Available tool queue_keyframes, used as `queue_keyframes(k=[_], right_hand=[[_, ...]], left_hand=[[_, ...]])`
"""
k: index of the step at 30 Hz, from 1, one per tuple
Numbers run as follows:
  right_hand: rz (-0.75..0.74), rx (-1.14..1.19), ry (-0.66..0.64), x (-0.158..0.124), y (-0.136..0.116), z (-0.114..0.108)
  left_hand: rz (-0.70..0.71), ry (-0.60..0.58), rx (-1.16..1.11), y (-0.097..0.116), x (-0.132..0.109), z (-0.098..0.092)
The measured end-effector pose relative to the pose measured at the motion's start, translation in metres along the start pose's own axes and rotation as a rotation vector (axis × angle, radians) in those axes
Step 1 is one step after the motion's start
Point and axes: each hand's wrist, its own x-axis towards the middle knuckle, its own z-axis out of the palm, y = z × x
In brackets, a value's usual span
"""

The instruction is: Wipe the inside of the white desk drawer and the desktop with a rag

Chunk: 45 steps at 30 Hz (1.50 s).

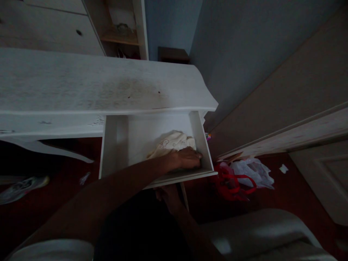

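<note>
A white drawer [202,141] stands pulled out from under a white desk top [108,87]. A crumpled cream cloth [174,142] lies in its front right corner. My left hand [186,159] reaches into the drawer, palm down, with its fingers curled over the near edge of the cloth. My right hand [166,194] is below the drawer's front panel in deep shadow, touching or close to its underside. Its fingers are hidden in the dark.
A red-handled bag [231,183] and a white plastic bag [255,172] lie on the dark red floor right of the drawer. A grey wall and a door panel [299,108] stand to the right. A shoe [21,186] lies at the left. A pale padded seat [258,232] is near me.
</note>
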Motion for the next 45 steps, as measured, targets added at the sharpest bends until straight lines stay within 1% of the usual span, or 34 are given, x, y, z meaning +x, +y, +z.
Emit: queue_keyframes(k=[3, 8, 12, 16, 18, 20, 25, 30, 36, 40, 43, 45], right_hand=[[-0.006, -0.01, 0.011, -0.001, -0.001, 0.001], [0.003, -0.027, 0.035, -0.001, -0.004, 0.002], [0.007, -0.023, 0.047, -0.001, -0.005, 0.003], [-0.017, 0.016, 0.051, -0.002, -0.003, 0.002], [-0.023, 0.021, 0.049, -0.002, -0.001, 0.001], [-0.015, 0.023, 0.044, -0.001, 0.0, 0.001], [-0.035, 0.055, 0.053, -0.002, 0.001, 0.001], [-0.022, 0.057, 0.04, -0.002, -0.001, 0.002], [0.0, 0.046, 0.028, -0.002, -0.004, 0.002], [-0.03, 0.032, 0.011, -0.002, -0.003, 0.001], [-0.021, 0.033, 0.001, -0.002, -0.003, 0.002], [-0.015, 0.034, -0.001, -0.002, -0.004, 0.002]], left_hand=[[0.063, -0.074, 0.034, 0.0, 0.0, -0.006], [0.07, -0.007, 0.049, -0.003, -0.004, -0.002], [0.101, 0.033, 0.026, -0.01, -0.02, 0.002], [0.115, 0.021, 0.041, -0.016, -0.038, -0.001], [0.132, 0.009, 0.052, -0.018, -0.043, -0.002], [0.121, 0.024, 0.055, -0.018, -0.045, 0.0], [0.074, 0.081, 0.054, -0.015, -0.039, 0.005], [-0.01, 0.133, 0.032, -0.013, -0.022, 0.009], [0.016, 0.125, -0.039, -0.004, -0.004, 0.013], [-0.04, 0.143, -0.105, 0.0, -0.004, 0.019], [-0.119, 0.142, -0.156, 0.0, -0.006, 0.023], [-0.141, 0.129, -0.184, -0.001, -0.008, 0.024]])
